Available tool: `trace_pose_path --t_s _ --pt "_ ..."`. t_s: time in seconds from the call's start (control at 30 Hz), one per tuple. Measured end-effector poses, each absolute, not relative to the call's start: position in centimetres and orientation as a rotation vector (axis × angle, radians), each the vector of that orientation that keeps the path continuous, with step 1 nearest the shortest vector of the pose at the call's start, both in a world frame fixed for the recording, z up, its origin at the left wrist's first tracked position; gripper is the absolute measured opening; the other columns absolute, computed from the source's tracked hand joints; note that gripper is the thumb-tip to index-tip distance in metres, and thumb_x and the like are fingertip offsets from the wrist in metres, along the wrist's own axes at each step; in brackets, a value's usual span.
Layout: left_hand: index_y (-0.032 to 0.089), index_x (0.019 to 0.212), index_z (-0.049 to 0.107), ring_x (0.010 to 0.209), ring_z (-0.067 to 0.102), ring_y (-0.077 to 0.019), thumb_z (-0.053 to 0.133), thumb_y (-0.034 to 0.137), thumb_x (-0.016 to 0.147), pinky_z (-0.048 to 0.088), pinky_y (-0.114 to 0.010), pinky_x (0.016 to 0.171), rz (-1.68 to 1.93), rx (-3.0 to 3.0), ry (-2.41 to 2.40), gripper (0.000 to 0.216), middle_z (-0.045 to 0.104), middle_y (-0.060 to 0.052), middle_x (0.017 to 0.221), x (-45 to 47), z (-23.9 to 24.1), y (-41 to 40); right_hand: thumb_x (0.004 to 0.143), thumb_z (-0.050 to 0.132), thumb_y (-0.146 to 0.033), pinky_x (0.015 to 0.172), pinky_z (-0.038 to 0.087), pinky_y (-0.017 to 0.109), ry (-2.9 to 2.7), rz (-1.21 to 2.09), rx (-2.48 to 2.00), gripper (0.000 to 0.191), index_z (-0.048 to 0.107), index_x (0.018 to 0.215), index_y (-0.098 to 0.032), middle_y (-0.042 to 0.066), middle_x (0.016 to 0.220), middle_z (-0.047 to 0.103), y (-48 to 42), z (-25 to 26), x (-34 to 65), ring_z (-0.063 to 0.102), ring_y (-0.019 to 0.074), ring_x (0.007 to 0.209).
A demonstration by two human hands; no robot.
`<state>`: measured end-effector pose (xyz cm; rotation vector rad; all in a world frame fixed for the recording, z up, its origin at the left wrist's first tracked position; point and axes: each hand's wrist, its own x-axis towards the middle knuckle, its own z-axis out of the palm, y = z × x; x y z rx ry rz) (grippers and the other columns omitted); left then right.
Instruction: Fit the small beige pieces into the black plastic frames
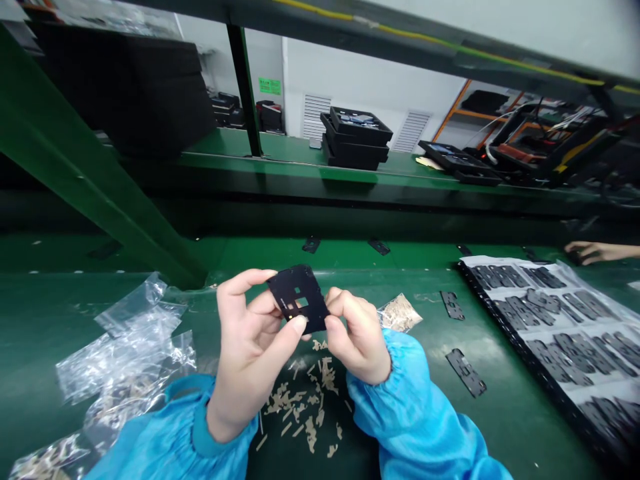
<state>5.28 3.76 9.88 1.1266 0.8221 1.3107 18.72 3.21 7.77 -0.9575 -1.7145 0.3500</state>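
A thin black plastic plate [313, 297] with small square cutouts is held up over the green bench. My left hand [250, 340] grips its left side, thumb on the near face and fingers behind. At the plate's right edge, my right hand [356, 333] is closed in a pinch; whether a small piece sits between those fingertips is hidden. Below both hands lie many small beige scraps [313, 407], scattered on the bench. Just past my right wrist is a clear bag of beige pieces [400, 313].
Clear plastic bags [125, 360] are heaped at left. On the right stands a black tray [525, 393] with rows of black plates; loose plates [465, 372] lie beside it. Another person's hand [590, 253] reaches in behind it. Stacked black boxes [356, 137] stand on the shelf; a green post [90, 160] slants at left.
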Motion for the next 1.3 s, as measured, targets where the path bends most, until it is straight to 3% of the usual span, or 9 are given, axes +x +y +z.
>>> trace_pose_path --t_s 0.17,0.3,0.4,0.53,0.67,0.9,1.07,1.23,1.3 --pt "0.027 0.111 0.035 0.085 0.062 -0.0161 0.061 0.014 0.074 0.052 -0.03 0.07 1.277 1.199 0.769 0.047 0.057 -0.002 0.1 5.6 8.9 5.4 0.085 0.037 -0.022 0.047 0.03 0.023 -1.826 0.041 -1.138 0.021 0.037 0.064 -0.021 -0.003 0.056 0.038 4.3 6.8 19.2 0.037 0.0097 0.049" --pt "0.031 0.119 0.032 0.117 0.045 -0.0184 0.066 0.014 0.069 0.044 -0.031 0.089 1.419 1.366 0.871 0.062 0.042 -0.004 0.122 4.5 8.4 8.2 0.09 0.034 -0.029 0.062 0.04 0.023 -1.959 -0.007 -2.045 0.026 0.053 0.075 -0.017 0.004 0.073 0.058 8.1 5.4 22.1 0.056 0.0119 0.068" --pt "0.032 0.122 0.034 0.12 0.042 -0.0187 0.062 0.017 0.073 0.039 -0.033 0.094 1.484 1.344 0.85 0.058 0.042 -0.004 0.124 3.4 8.8 9.0 0.09 0.038 -0.022 0.066 0.043 0.03 -1.843 -0.03 -2.362 0.023 0.058 0.091 -0.011 0.012 0.088 0.062 12.0 3.6 25.1 0.061 0.0198 0.079" --pt "0.029 0.114 0.045 0.118 0.043 -0.0205 0.059 0.023 0.076 0.038 -0.034 0.094 1.433 1.38 0.843 0.041 0.048 -0.002 0.119 2.9 9.1 8.7 0.088 0.05 -0.032 0.076 0.049 0.037 -1.795 0.036 -2.558 0.026 0.057 0.101 -0.012 0.008 0.099 0.061 16.4 1.0 26.8 0.059 0.0181 0.088" --pt "0.027 0.107 0.051 0.116 0.044 -0.0206 0.056 0.028 0.08 0.037 -0.036 0.095 1.331 1.435 0.889 0.027 0.051 -0.002 0.115 2.8 9.1 8.7 0.087 0.05 -0.038 0.084 0.047 0.041 -1.795 0.044 -2.536 0.034 0.052 0.112 -0.015 0.008 0.114 0.055 19.3 -0.5 24.8 0.055 0.0202 0.101" --pt "0.026 0.102 0.054 0.112 0.047 -0.019 0.053 0.029 0.082 0.038 -0.033 0.094 1.267 1.5 0.889 0.021 0.053 -0.001 0.112 2.1 9.4 8.9 0.087 0.052 -0.032 0.086 0.047 0.043 -1.658 0.226 -2.462 0.032 0.052 0.113 -0.015 0.008 0.116 0.054 21.3 -0.7 22.2 0.055 0.0207 0.102" --pt "0.021 0.099 0.056 0.109 0.05 -0.0203 0.054 0.029 0.079 0.041 -0.034 0.092 1.223 1.535 0.939 0.022 0.055 -0.005 0.109 2.2 8.9 10.1 0.087 0.052 -0.031 0.078 0.051 0.037 -1.607 0.455 -2.215 0.027 0.054 0.109 -0.014 0.008 0.108 0.057 19.9 1.6 23.3 0.058 0.0173 0.092" --pt "0.018 0.121 0.042 0.112 0.048 -0.0224 0.055 0.035 0.077 0.044 -0.036 0.089 1.197 1.43 1.109 0.049 0.05 -0.012 0.12 3.0 6.5 12.1 0.094 0.03 -0.025 0.069 0.05 0.021 -1.669 0.71 -1.744 0.025 0.054 0.094 -0.018 0.001 0.093 0.062 15.6 4.3 20.5 0.062 0.0086 0.082" --pt "0.017 0.117 0.046 0.103 0.054 -0.0213 0.053 0.036 0.079 0.046 -0.035 0.084 1.169 1.462 1.045 0.043 0.056 -0.01 0.111 3.1 5.8 12.6 0.094 0.031 -0.027 0.069 0.049 0.019 -1.699 0.783 -1.576 0.023 0.052 0.092 -0.019 -0.001 0.09 0.062 13.9 4.8 18.9 0.062 0.0078 0.083"
